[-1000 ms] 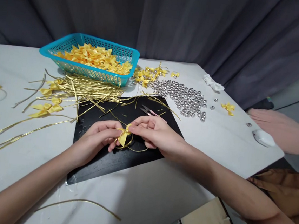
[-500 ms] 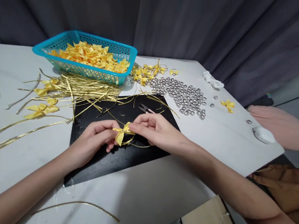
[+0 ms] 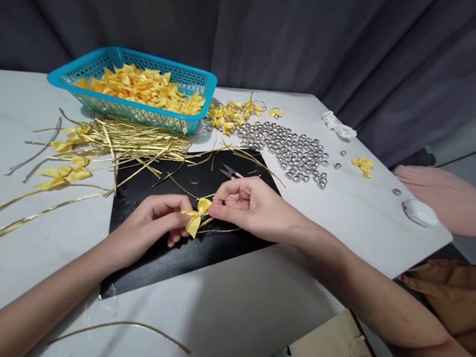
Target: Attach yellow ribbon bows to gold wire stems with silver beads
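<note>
A small yellow ribbon bow (image 3: 196,216) with a thin gold wire (image 3: 220,230) looped round it sits between both hands, over a black mat (image 3: 171,256). My left hand (image 3: 153,223) pinches the bow from the left with closed fingers. My right hand (image 3: 248,205) pinches the gold wire at the bow's right side, fingers curled. Small snips (image 3: 231,172) lie on the mat just behind my right hand.
A teal basket (image 3: 106,62) of yellow bows stands at the back left, with a heap of gold wires (image 3: 132,143) in front of it. Silver beads (image 3: 295,153) spread at the back right beside several finished bows (image 3: 233,113). A white mouse (image 3: 420,213) lies near the right edge.
The bow has been turned and lifted slightly between the fingers. My right hand has drawn the wire tighter, so the loop beneath the bow is smaller.
</note>
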`<action>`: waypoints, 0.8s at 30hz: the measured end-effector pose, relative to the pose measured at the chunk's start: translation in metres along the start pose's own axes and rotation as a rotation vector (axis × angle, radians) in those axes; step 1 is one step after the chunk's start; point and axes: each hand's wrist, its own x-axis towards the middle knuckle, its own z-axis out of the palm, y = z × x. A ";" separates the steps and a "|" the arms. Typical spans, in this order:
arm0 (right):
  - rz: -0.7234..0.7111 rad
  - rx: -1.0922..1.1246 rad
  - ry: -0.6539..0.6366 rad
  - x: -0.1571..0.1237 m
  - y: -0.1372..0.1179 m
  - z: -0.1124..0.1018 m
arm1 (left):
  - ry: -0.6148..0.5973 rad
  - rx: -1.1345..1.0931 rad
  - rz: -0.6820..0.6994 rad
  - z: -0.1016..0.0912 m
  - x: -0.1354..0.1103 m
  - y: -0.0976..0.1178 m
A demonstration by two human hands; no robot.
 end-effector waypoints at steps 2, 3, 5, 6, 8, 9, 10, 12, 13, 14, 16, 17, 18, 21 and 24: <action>-0.007 -0.009 0.017 -0.001 -0.002 0.001 | 0.000 -0.010 0.003 0.000 0.000 0.000; -0.006 -0.008 0.028 -0.001 -0.003 0.002 | -0.008 -0.016 0.006 0.001 0.000 0.001; -0.002 0.008 0.046 -0.003 -0.005 0.005 | -0.016 -0.039 0.018 0.002 -0.001 0.002; 0.001 0.018 0.053 -0.003 -0.006 0.006 | -0.018 -0.049 0.027 0.002 -0.001 0.002; 0.009 0.029 0.062 -0.005 -0.008 0.009 | -0.001 -0.065 0.038 0.003 -0.001 0.003; 0.011 0.028 0.065 -0.005 -0.008 0.009 | 0.010 -0.061 0.044 0.003 0.000 0.003; 0.012 0.023 0.070 -0.006 -0.009 0.009 | 0.012 -0.053 0.038 0.003 0.000 0.003; 0.006 0.007 0.071 -0.006 -0.010 0.009 | 0.006 -0.038 0.041 0.002 0.000 0.002; 0.002 -0.007 0.067 -0.006 -0.010 0.008 | 0.003 -0.030 0.040 0.002 0.000 0.002; -0.005 -0.025 0.063 -0.007 -0.010 0.007 | 0.000 -0.021 0.039 0.002 0.000 0.002; -0.016 -0.061 0.051 -0.007 -0.011 0.005 | -0.004 0.002 0.032 0.002 -0.001 0.002; -0.016 -0.076 0.044 -0.007 -0.011 0.004 | -0.004 0.013 0.027 0.002 -0.001 0.002; -0.013 -0.087 0.040 -0.006 -0.011 0.003 | -0.004 0.022 0.022 0.002 -0.001 0.002; -0.006 -0.076 0.035 -0.005 -0.007 0.004 | 0.003 0.021 0.007 0.002 -0.001 0.001; -0.012 0.034 0.030 -0.002 -0.002 0.008 | 0.020 0.031 0.006 0.003 0.000 0.001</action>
